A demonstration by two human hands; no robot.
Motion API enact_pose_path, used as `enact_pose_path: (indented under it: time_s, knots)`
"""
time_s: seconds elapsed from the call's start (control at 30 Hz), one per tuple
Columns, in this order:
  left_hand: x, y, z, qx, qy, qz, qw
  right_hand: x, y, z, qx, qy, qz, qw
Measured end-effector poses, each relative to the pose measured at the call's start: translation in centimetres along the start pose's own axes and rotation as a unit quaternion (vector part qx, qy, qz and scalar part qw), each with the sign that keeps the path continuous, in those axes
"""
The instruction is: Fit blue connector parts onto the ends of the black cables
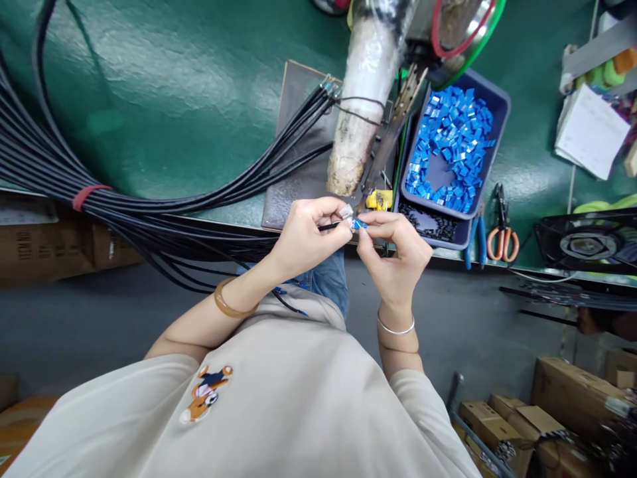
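- Nearest us is our beige T-shirt (318, 398), bear patch (206, 395) on its left.
- Our left hand (313, 232) pinches a black cable (327, 228), fingers closed.
- Our right hand (395, 249) pinches a small blue connector part (359, 224), located between both hands' fingertips.
- Farther right we see a bin (504, 113) of blue parts (450, 126); left, bundled black cables (129, 206).

The green desk (199, 156) carries a pale sheen of light. Below it spreads a grey floor (472, 318), with cardboard boxes (572, 395) at lower right and a brown carton (64, 255) at left.
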State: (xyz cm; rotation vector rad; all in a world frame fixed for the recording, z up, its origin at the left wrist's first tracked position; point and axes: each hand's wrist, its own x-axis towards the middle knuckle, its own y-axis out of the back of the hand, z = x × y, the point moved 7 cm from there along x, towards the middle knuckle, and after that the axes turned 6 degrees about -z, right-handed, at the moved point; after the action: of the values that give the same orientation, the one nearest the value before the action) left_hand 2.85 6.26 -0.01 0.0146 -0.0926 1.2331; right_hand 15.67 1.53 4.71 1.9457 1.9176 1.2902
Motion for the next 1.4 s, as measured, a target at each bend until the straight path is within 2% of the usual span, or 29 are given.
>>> enact_pose_path:
  time_s: [0.4, 0.83, 0.97, 1.2, 1.4]
  knots:
    - [-0.2, 0.1, 0.5, 0.076, -0.046, 0.028, 0.996, 0.5, 0.1, 0.1, -0.020, 0.003, -0.009, 1.000]
    - [-0.4, 0.3, 1.1, 0.126, -0.118, 0.016, 0.985, 0.3, 0.1, 0.3, 0.003, -0.023, -0.019, 1.000]
    - [-0.2, 0.3, 1.1, 0.109, -0.105, 0.016, 0.988, 0.3, 0.0, 0.3, 0.001, -0.027, -0.020, 0.999]
    - [0.0, 0.3, 0.4, 0.061, -0.028, 0.040, 0.997, 0.4, 0.0, 0.3, -0.023, -0.024, -0.010, 0.999]
    - [-0.1, 0.4, 0.6, 0.050, -0.017, 0.046, 0.998, 0.6, 0.2, 0.1, -0.027, -0.021, -0.005, 0.999]
